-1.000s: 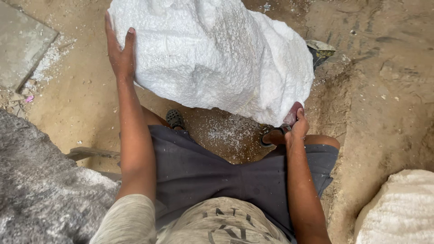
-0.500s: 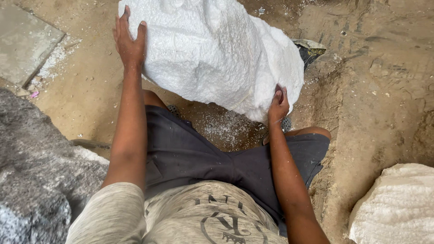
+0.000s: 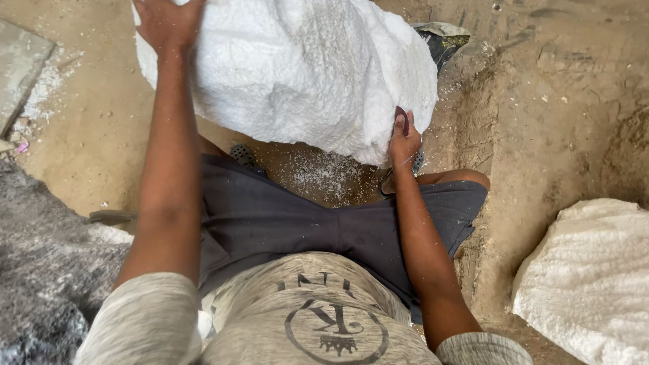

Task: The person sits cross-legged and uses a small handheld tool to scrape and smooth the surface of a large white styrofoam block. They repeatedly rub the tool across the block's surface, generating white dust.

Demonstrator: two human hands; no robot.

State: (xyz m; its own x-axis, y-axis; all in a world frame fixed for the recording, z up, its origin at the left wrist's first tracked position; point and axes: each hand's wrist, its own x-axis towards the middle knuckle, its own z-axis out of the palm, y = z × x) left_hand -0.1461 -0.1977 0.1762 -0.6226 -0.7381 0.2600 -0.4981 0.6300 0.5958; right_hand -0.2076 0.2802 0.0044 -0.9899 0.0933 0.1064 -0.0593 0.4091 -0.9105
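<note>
I have a big white woven sack [image 3: 297, 74], stuffed full and lumpy, in front of me, and both my hands are on it. My left hand [image 3: 165, 23] lies flat against its upper left side, fingers spread wide and pressed into the cloth, gripping nothing between them (the fingertips run off the top edge of the view, so I cannot tell how far they curl). My right hand [image 3: 404, 138] is at the lower right corner of the sack, closed on a fold of the fabric there, thumb up against the cloth and the fingers tucked under out of sight.

The sack sits over my knees and the sandy ground [image 3: 88, 135], its bottom edge just above my dark shorts [image 3: 304, 226]; whether it rests on the ground or hangs clear I cannot tell. White powder [image 3: 324, 172] is scattered on the dirt just under it, between my feet. A dark sandal [image 3: 243, 155] shows beside my left arm.

Behind the sack's far right end, a dark scrap of bag [image 3: 443, 37] lies on the dirt. A second white sack [image 3: 591, 277] sits well apart, low on my right. A grey heap [image 3: 40, 270] lies on my left, and a flat slab [image 3: 20, 67] shows at the upper left.
</note>
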